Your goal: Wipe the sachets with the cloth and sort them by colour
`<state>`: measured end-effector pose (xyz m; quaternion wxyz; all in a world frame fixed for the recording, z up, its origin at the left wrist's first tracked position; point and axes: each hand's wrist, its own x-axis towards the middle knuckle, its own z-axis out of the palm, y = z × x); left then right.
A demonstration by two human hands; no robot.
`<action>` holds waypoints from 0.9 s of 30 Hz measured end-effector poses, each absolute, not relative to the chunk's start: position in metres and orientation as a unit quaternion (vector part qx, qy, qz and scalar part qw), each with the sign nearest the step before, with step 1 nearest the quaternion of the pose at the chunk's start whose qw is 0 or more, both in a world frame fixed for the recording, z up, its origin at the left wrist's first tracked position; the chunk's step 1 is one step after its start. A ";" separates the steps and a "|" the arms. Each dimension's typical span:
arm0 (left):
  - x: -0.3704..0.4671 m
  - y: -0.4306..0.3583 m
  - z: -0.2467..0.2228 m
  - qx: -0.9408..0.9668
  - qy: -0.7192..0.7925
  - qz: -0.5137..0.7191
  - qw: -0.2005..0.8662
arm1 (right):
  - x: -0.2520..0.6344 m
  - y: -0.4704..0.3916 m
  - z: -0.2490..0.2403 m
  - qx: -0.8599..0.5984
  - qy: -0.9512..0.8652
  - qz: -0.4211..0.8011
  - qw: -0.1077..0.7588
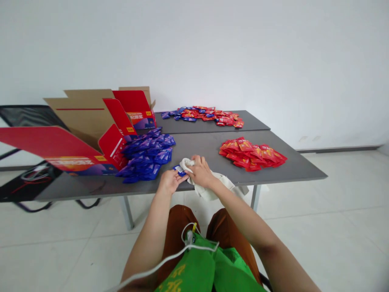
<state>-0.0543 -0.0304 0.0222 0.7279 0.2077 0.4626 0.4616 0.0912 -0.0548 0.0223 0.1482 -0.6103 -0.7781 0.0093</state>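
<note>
Near the table's front edge, my left hand is closed on a small blue packet. Just to its right, my right hand grips a white cloth, bunched up against that packet. The cloth's lower part drapes over the table edge beneath my right wrist. To the left of my hands lies a heap of blue packets. A heap of red packets rests farther off to the right.
Open red cardboard boxes stand on the left of the grey table. Against the wall lies a mixed row of red and blue packets. A black chair-like item is at far left. A white cable crosses my lap.
</note>
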 end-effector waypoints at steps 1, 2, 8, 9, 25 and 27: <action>-0.055 -0.031 0.022 0.205 0.467 0.471 0.719 | 0.087 -0.056 0.020 -0.583 -0.797 0.013 0.157; -0.055 -0.031 0.021 0.207 0.475 0.479 0.708 | 0.085 -0.055 0.018 -0.570 -0.805 0.018 0.163; -0.039 -0.030 0.010 0.239 0.510 0.543 0.623 | 0.101 -0.027 0.016 -0.661 -0.741 0.027 0.118; -0.036 -0.028 0.007 0.238 0.518 0.559 0.602 | 0.102 -0.026 0.017 -0.654 -0.747 0.028 0.115; -0.042 -0.034 0.001 0.290 0.482 0.550 0.618 | 0.089 -0.064 0.020 -0.638 -0.759 -0.008 0.131; -0.045 -0.031 0.002 0.311 0.480 0.524 0.631 | 0.082 -0.071 0.019 -0.602 -0.786 -0.012 0.141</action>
